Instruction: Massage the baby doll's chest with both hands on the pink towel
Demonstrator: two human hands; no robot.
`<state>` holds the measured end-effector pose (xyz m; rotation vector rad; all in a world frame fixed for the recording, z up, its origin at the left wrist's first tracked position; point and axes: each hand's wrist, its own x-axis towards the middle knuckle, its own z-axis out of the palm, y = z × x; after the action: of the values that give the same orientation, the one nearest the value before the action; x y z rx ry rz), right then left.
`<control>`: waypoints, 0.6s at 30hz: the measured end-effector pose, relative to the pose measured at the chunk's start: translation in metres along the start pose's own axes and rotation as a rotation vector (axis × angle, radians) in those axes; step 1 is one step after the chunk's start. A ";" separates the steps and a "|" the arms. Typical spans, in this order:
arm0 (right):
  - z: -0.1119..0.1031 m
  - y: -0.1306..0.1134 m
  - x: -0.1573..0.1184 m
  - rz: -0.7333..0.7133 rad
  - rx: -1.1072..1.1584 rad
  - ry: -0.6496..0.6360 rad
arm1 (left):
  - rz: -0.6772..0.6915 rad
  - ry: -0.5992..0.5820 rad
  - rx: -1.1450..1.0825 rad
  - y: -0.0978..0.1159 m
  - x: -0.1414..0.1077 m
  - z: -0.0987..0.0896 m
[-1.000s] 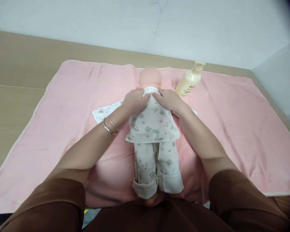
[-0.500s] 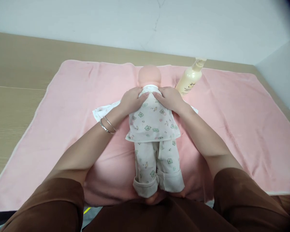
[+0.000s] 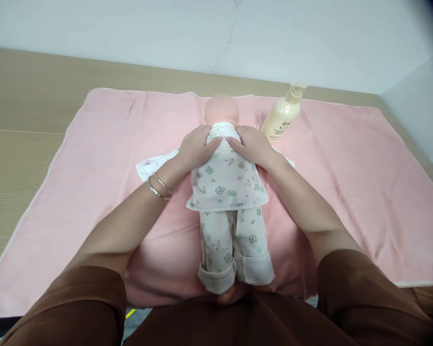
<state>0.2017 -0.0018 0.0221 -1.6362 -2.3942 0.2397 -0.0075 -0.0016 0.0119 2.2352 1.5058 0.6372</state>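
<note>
A baby doll (image 3: 222, 109) lies with its smooth, bald head away from me and its feet at my body; no facial features show. It wears a white printed top (image 3: 225, 185) and matching trousers (image 3: 216, 240) with turned-up cuffs. My left hand (image 3: 197, 148) is closed round the doll's left-side shoulder, thumb laid on the cloth. On the other shoulder, my right hand (image 3: 254, 145) does the same, and the two thumb tips nearly meet below the collar. Most of the fingers are hidden at the doll's sides. The sleeves spread outward beneath my wrists.
Under the doll, a pink blanket (image 3: 94, 144) covers much of the wooden table (image 3: 18, 96). A pale yellow pump bottle (image 3: 282, 117) stands on the blanket, just beyond my right hand. A white wall (image 3: 147, 38) rises behind the table.
Both hands keep the same place on the doll's shoulders. The whole view has shifted very slightly; nothing else has visibly moved.
</note>
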 end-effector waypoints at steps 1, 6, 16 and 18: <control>-0.002 -0.001 0.000 0.003 0.016 -0.011 | 0.001 -0.004 -0.010 0.000 0.000 -0.001; -0.008 -0.001 0.000 0.012 0.078 -0.047 | 0.024 -0.049 -0.050 0.000 0.001 -0.005; 0.003 0.003 -0.001 -0.018 0.010 0.014 | -0.060 -0.014 0.117 0.007 0.000 0.002; 0.004 0.001 -0.002 -0.014 -0.037 0.023 | -0.069 0.004 0.163 0.009 -0.002 0.004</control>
<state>0.2023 -0.0030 0.0174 -1.6288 -2.4056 0.1747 0.0009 -0.0070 0.0127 2.2892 1.6830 0.5154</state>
